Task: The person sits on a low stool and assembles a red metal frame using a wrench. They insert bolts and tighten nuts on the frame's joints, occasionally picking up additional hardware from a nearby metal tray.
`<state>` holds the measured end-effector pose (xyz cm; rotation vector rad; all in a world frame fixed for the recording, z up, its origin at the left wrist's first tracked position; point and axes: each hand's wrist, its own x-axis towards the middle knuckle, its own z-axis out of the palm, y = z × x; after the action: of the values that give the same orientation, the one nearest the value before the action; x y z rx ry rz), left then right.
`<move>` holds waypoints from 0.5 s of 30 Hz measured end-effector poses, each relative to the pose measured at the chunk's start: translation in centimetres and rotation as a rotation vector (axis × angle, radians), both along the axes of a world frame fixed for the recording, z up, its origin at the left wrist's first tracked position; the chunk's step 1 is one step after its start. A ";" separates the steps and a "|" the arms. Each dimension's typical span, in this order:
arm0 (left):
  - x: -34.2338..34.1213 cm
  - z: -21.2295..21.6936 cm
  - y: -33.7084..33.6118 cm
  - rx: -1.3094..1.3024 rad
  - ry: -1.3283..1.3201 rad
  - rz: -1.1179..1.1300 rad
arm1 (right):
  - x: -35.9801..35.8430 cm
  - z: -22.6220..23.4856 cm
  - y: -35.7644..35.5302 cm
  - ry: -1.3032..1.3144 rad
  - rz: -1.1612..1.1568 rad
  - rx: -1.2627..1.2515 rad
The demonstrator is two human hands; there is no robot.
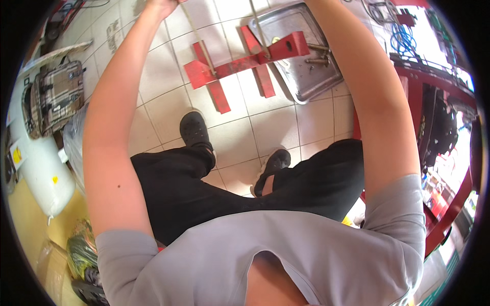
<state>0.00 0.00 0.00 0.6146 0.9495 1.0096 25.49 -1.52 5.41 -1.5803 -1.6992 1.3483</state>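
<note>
A red metal stand (237, 65) with crosswise feet is low in front of me, over the tiled floor. Two thin rods rise from it; the left rod (199, 38) runs up toward my left hand (164, 7), and the right rod (259, 30) leaves the picture at the top. Only the wrist side of my left hand shows at the upper edge, so its fingers and any hold on the stand are hidden. My right forearm (352, 46) reaches up past the top edge, and the right hand is outside the picture.
A metal tray (298, 87) holding metal pins (317, 61) lies behind the stand to the right. My dark clogs (194, 128) are on the tiles. Left are a plaid bag (56, 97) and a white cylinder (43, 173); right are red metal framework (416, 97) and blue hose (403, 41).
</note>
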 end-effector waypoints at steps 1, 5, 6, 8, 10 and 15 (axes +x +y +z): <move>-0.2 0.7 -0.2 0.006 0.024 0.001 | 0.6 0.0 -0.3 0.031 -0.026 0.051; -2.1 -0.8 -0.7 0.009 -0.049 -0.103 | 7.1 -0.7 -4.3 0.122 -0.404 0.044; -1.2 -0.6 -1.1 -0.015 -0.009 -0.059 | 11.6 -3.8 -4.9 0.119 -0.466 0.065; 0.0 -0.4 -1.6 0.007 0.011 -0.057 | 19.1 -10.9 -9.8 -0.175 -0.552 0.098; -0.5 -0.4 -1.8 0.015 0.033 -0.061 | 18.0 -14.7 -17.0 -0.555 -0.713 0.023; -1.6 0.0 -1.1 0.032 -0.011 -0.112 | 15.1 -22.1 -26.3 -0.608 -0.371 -0.292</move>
<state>-1.60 -1.14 0.04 0.6813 0.8813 0.9285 40.62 -27.85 -16.71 -2.5233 -1.4303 1.0149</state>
